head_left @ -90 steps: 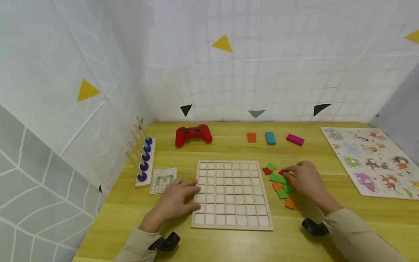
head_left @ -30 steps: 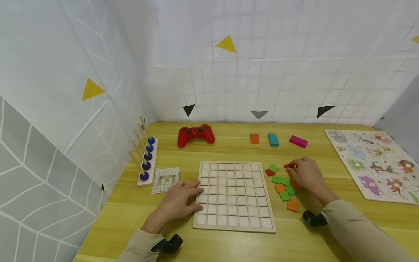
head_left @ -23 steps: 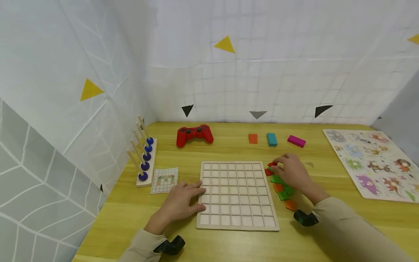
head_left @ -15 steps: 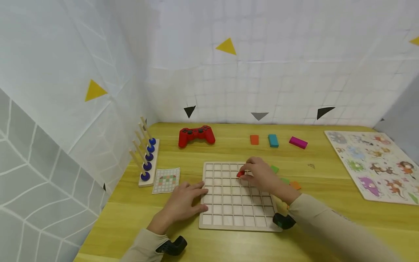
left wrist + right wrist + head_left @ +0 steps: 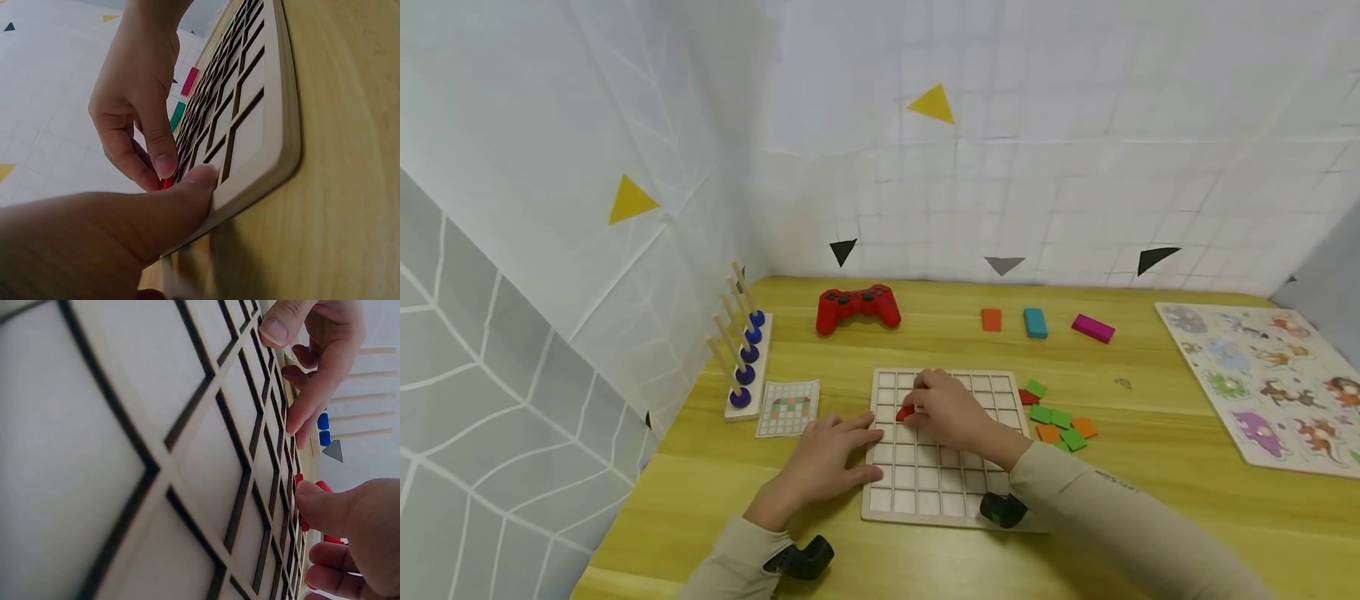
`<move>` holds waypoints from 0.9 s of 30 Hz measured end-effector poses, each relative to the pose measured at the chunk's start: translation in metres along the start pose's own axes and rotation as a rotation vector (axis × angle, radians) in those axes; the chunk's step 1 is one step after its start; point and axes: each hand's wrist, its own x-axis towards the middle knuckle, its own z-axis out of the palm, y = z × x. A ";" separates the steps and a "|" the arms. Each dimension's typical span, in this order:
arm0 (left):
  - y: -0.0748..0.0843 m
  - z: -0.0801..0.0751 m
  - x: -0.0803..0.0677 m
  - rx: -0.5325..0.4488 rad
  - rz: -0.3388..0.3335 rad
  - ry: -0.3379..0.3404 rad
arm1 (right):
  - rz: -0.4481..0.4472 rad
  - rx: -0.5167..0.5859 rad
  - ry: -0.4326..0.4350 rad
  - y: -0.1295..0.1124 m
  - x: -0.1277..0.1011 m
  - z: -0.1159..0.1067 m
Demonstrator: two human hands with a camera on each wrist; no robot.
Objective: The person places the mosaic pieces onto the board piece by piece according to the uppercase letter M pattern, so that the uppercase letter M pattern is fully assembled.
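Observation:
A wooden grid board (image 5: 904, 502) lies in front of me. My left hand (image 5: 823, 465) rests at its left edge with fingers spread, and in the left wrist view its thumb (image 5: 187, 190) touches the rim. Over the upper left squares, my right hand (image 5: 953, 410) pinches a small red tile (image 5: 905, 412) between thumb and fingers. The right wrist view shows the red tile (image 5: 304, 520) low against the grid; whether it sits inside a square I cannot tell. A printed pattern card (image 5: 788, 410) lies left of the board, partly near my left fingertips.
Loose green tiles (image 5: 1060, 418), orange tiles (image 5: 1084, 427) and a red tile (image 5: 1027, 397) lie right of the board. Behind are a red game controller (image 5: 858, 308), blue block (image 5: 1035, 322) and magenta block (image 5: 1093, 327). A peg stand (image 5: 760, 371) and an animal puzzle (image 5: 1262, 379) flank them.
My right hand has picked a red tile from the loose pile and carried it left across the board to the upper left squares. My left hand stays at the board's left edge.

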 end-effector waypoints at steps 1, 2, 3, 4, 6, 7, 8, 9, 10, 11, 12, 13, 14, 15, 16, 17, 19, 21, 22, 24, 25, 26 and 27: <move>0.000 0.000 0.001 0.000 0.001 -0.001 | -0.001 0.003 0.002 0.001 0.000 0.001; 0.001 -0.001 0.001 -0.001 0.001 -0.002 | 0.000 0.007 0.003 0.001 0.000 0.001; 0.001 -0.001 0.001 -0.002 0.003 -0.002 | 0.001 0.006 0.002 0.002 0.000 0.001; 0.001 -0.002 0.001 -0.002 0.005 -0.002 | 0.003 0.006 -0.001 0.002 0.001 0.002; 0.002 -0.002 0.000 -0.007 0.005 -0.003 | 0.005 0.009 -0.009 0.002 0.001 0.003; 0.001 -0.002 0.000 -0.006 0.004 -0.003 | 0.006 0.012 -0.013 0.003 0.001 0.004; 0.001 -0.002 0.000 -0.004 0.002 -0.003 | 0.008 0.014 -0.014 0.003 0.001 0.004; 0.001 -0.002 0.000 -0.004 0.002 -0.001 | 0.014 0.015 -0.016 0.003 0.000 0.005; 0.001 -0.001 0.000 -0.002 0.002 0.001 | 0.021 0.019 -0.017 0.004 0.000 0.005; 0.000 -0.001 0.000 -0.002 0.004 0.003 | 0.027 0.023 -0.016 0.004 0.000 0.005; 0.000 0.000 0.000 0.000 0.005 0.004 | 0.038 0.026 -0.017 0.004 0.000 0.005; 0.000 0.000 0.000 0.003 0.007 0.006 | 0.051 0.031 -0.020 0.004 0.000 0.005; -0.001 0.000 0.000 0.003 0.008 0.007 | 0.062 0.038 -0.025 0.004 0.000 0.005; 0.000 0.000 0.000 0.003 0.010 0.007 | 0.070 0.043 -0.029 0.004 0.000 0.004; 0.000 0.001 0.000 0.002 0.009 0.006 | 0.073 0.047 -0.033 0.004 -0.001 0.004; 0.000 0.001 0.000 0.002 0.008 0.004 | 0.076 0.049 -0.037 0.004 -0.001 0.004; 0.000 0.001 -0.001 0.000 0.003 0.001 | 0.079 0.051 -0.043 0.003 -0.002 0.003; 0.000 0.000 -0.001 -0.001 -0.001 0.001 | 0.070 0.049 -0.040 0.003 -0.003 0.003; 0.000 0.000 -0.001 -0.001 -0.003 0.001 | 0.069 0.050 -0.040 0.003 -0.003 0.003; 0.000 0.000 -0.001 0.000 -0.003 0.004 | 0.057 0.051 -0.035 0.004 -0.003 0.003; 0.000 0.000 -0.001 -0.002 -0.002 0.004 | 0.052 0.053 -0.032 0.004 -0.003 0.003; 0.000 0.000 -0.001 -0.003 -0.001 0.004 | 0.042 0.049 -0.027 0.004 -0.003 0.003; 0.000 -0.001 -0.001 -0.005 0.001 0.004 | 0.037 0.046 -0.024 0.004 -0.003 0.003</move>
